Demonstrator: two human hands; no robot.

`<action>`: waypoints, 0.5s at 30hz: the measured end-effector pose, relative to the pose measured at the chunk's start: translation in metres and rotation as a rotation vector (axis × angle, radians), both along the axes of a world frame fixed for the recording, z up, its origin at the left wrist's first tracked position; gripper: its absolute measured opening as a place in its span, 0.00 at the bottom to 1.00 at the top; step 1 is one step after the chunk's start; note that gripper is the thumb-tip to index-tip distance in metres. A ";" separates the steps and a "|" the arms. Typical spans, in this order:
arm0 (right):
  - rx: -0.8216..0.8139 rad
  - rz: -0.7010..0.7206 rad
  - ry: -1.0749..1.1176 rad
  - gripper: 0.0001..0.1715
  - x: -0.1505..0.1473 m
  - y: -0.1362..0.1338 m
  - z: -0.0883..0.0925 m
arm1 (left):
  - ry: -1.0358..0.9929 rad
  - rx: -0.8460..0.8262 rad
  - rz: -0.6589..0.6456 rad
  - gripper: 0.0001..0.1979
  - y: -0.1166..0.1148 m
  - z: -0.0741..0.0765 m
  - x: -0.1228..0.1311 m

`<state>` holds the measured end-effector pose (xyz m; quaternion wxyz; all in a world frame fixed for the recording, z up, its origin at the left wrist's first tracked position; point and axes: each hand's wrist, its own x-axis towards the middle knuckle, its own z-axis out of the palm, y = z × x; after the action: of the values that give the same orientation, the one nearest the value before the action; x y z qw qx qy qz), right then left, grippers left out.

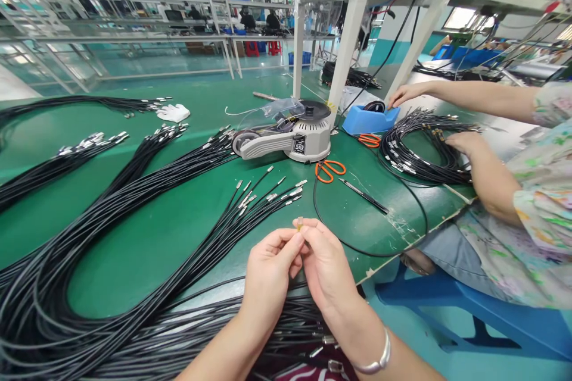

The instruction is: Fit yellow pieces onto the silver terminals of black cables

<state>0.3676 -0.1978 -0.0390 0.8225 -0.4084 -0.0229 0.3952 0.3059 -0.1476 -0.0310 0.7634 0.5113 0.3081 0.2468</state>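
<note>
My left hand [271, 262] and my right hand [328, 265] meet above the near edge of the table, both closed. Between their thumbs and fingertips they pinch a small cable connector [300, 224] with something yellowish, perhaps tape, on it. Any cable behind it is hidden by the fingers. Under my forearms lie many loose black cables [201, 315]. Just beyond my hands, a bundle of black cables [214, 238] ends in silvery connectors [245, 197]. A silver bangle is on my right wrist.
A grey tape dispenser [308, 137] stands ahead, beside orange-handled scissors [330, 171] and a black tweezers-like tool [364, 195]. At right, a co-worker's hands touch a blue tape holder [370, 120] and a coiled cable bundle [397, 155]. A white glove [173, 112] lies left.
</note>
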 end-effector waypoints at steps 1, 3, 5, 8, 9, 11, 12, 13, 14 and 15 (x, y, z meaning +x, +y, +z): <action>0.012 0.015 -0.001 0.07 0.001 0.000 0.001 | -0.010 0.003 0.001 0.10 0.001 0.000 0.000; 0.036 0.039 -0.002 0.07 0.002 0.000 0.003 | -0.031 0.006 -0.004 0.10 0.002 -0.001 0.001; 0.046 0.032 -0.001 0.08 0.002 0.000 0.004 | -0.040 0.001 -0.015 0.09 0.003 -0.003 0.001; 0.025 0.000 -0.004 0.07 0.001 0.001 0.003 | -0.044 -0.016 -0.022 0.10 0.003 -0.004 0.002; 0.018 -0.009 -0.006 0.07 0.001 0.002 0.003 | -0.048 -0.022 -0.023 0.10 0.003 -0.003 0.002; 0.013 -0.010 -0.011 0.06 0.000 0.002 0.002 | -0.059 -0.029 -0.025 0.10 0.003 -0.002 0.002; 0.017 -0.003 -0.015 0.06 0.001 0.002 0.002 | -0.067 -0.034 -0.026 0.10 0.004 -0.001 0.002; 0.025 0.010 -0.019 0.06 0.002 0.001 0.002 | -0.076 -0.040 -0.027 0.10 0.004 0.000 0.002; 0.038 0.026 -0.022 0.06 0.003 0.001 0.003 | -0.084 -0.048 -0.029 0.09 0.005 0.001 0.003; 0.051 0.043 -0.023 0.07 0.003 0.001 0.003 | -0.090 -0.057 -0.034 0.09 0.005 0.001 0.003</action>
<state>0.3710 -0.1972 -0.0359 0.8236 -0.3914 -0.0510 0.4073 0.3085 -0.1424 -0.0300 0.7948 0.4829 0.2715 0.2480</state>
